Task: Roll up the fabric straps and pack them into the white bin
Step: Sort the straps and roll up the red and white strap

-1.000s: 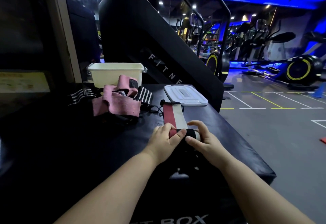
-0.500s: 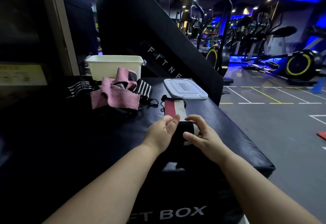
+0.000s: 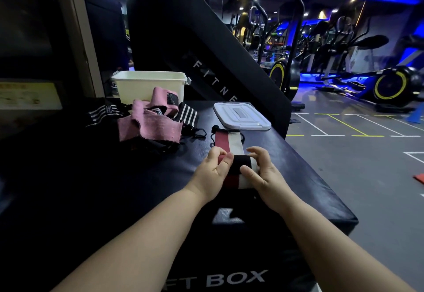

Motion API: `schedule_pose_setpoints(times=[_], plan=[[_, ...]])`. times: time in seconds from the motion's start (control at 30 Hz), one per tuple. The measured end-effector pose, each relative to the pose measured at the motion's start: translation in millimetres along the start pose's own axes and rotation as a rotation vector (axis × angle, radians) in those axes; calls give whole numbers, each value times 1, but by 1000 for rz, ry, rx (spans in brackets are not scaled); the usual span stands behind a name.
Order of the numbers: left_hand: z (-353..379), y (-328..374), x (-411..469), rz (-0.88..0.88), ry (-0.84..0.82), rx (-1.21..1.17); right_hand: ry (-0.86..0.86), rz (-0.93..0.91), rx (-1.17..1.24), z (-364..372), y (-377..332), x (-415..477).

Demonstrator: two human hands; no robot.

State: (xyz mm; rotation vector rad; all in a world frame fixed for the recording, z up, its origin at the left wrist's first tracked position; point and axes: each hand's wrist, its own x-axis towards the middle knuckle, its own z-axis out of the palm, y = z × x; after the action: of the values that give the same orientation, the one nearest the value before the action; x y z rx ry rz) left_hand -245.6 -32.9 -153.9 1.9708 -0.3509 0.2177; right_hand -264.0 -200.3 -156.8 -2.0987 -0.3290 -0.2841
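A red, white and black fabric strap lies on the black soft box, partly rolled at its near end. My left hand pinches the roll's left side. My right hand grips its right side, thumb on top. The unrolled tail runs away from me and ends in a black loop. To the left lies a heap of pink straps and black-and-white striped straps. The white bin stands behind that heap.
The bin's white lid lies flat on the box, to the right behind the strap. A black slanted gym machine rises behind the box. The box's right edge drops to the gym floor.
The roll has moved forward along the strap, so the flat tail is shorter. Both hands have shifted their hold on the roll.
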Motion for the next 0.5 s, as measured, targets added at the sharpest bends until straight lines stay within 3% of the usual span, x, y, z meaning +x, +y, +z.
schedule_pose_setpoints(times=[0.5], plan=[[-4, 2, 3, 21, 70, -57, -18, 1, 159, 17, -11, 7]])
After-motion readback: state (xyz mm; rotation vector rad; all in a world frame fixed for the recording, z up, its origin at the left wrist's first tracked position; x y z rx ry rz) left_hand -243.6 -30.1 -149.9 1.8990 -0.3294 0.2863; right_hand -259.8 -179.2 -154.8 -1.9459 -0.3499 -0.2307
